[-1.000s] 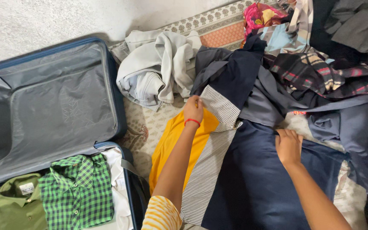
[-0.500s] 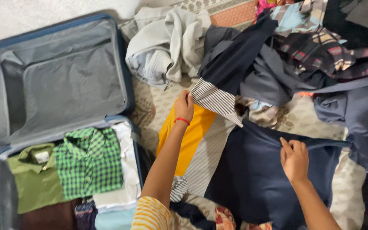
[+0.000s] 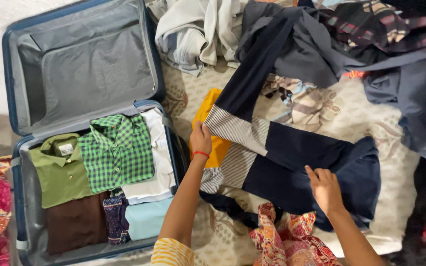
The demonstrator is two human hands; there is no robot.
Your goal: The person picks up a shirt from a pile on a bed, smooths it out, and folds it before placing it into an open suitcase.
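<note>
With the left hand (image 3: 201, 140) pinching the striped panel of the navy garment (image 3: 297, 162) and the right hand (image 3: 325, 189) pressed flat and open on it, the half-made fold over the yellow cloth (image 3: 212, 128) risked slipping crooked.

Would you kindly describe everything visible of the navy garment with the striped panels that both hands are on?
The navy garment looks like soft knit fabric, dark blue with grey-and-white striped panels. It lies partly folded on the patterned bedspread, one long piece angled up toward the clothes pile. The left hand grips its striped edge over a yellow garment; the right hand presses its navy body.
</note>
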